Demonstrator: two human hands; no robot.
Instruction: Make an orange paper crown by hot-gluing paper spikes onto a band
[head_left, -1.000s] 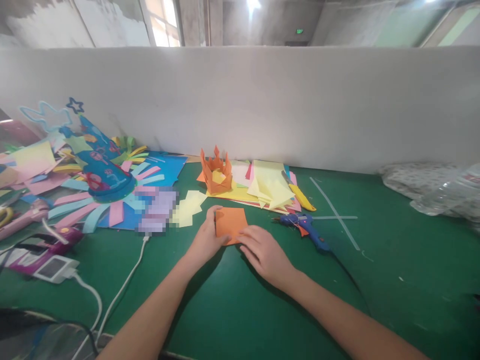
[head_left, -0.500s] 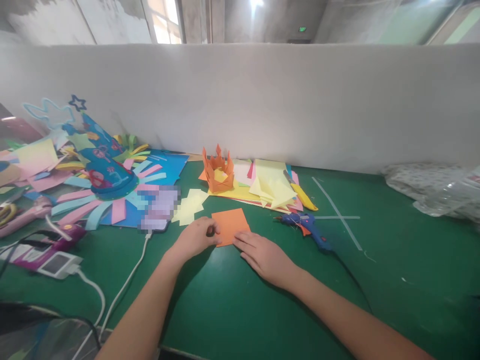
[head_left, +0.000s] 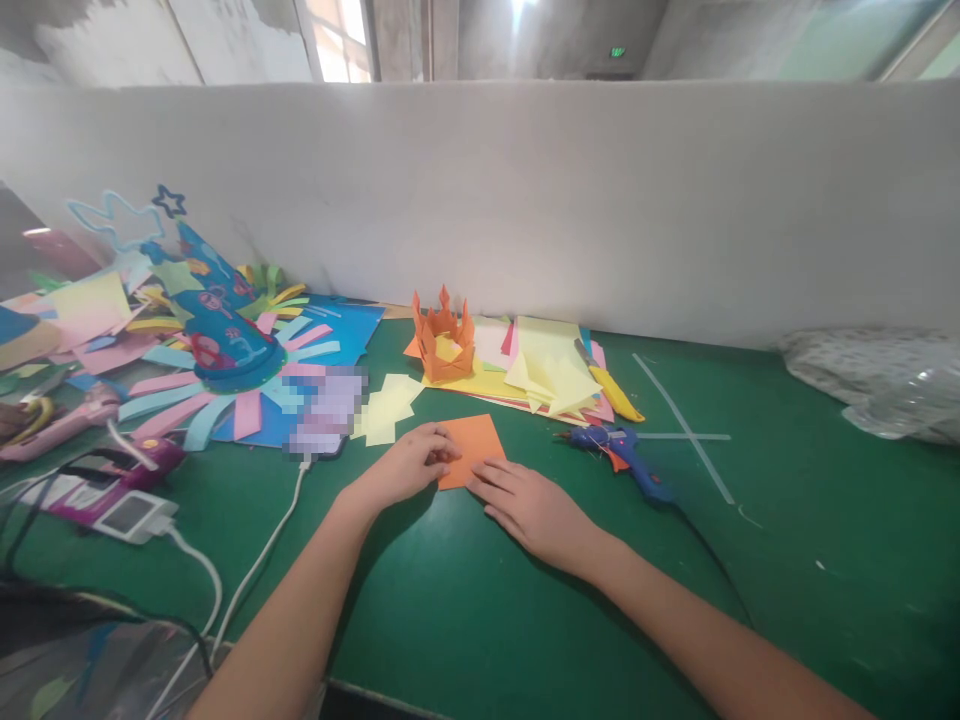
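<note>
A square of orange paper [head_left: 477, 436] lies on the green table in front of me. At its left edge, my left hand [head_left: 412, 462] is curled, with the fingers over the paper and the thumb at the lower left corner. My right hand [head_left: 532, 508] rests flat with fingers stretched out, the tips on the paper's lower right edge. Just behind stands a folded orange paper crown [head_left: 445, 345]. Pale yellow paper squares [head_left: 386, 408] lie beyond my left hand.
A blue glue gun [head_left: 626, 462] with a cable lies to the right. Behind it a yellow utility knife [head_left: 616, 393] rests by stacked coloured paper [head_left: 551, 380]. At left are a phone [head_left: 326, 410], a blue party hat [head_left: 229, 335], a power strip [head_left: 124, 510] and white cables.
My left fingers have slid further over the paper's left side. My right hand stays at the lower right edge. The whole view has shifted slightly.
</note>
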